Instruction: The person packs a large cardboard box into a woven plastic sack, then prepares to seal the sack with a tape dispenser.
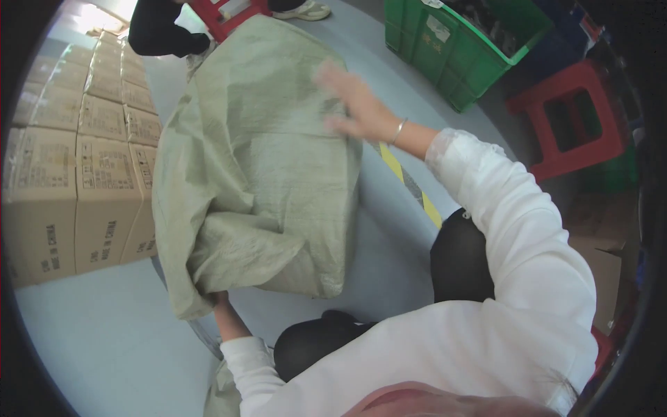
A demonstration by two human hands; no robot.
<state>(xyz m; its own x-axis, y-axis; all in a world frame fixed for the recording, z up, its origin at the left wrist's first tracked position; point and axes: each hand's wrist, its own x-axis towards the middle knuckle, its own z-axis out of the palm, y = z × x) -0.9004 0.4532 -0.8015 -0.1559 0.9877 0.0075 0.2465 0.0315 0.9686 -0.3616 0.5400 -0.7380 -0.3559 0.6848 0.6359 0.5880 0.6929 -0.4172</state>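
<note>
A large grey-green woven sack (285, 160), bulky and creased, stands on the floor in front of me. My right hand (358, 104), with a bracelet at the wrist, is at the sack's upper right side, fingers spread and a little blurred. At the sack's lower left corner is my left hand (221, 300); its fingers are hidden under the folded cloth. A loose flap of the sack hangs over that corner.
Stacked cardboard boxes (104, 167) line the left. A green crate (451, 52) holding dark items is at the upper right, near a red stool (573, 118). Yellow-black tape (410, 182) marks the floor. Another person's legs (163, 31) and a red stool (226, 14) are beyond the sack.
</note>
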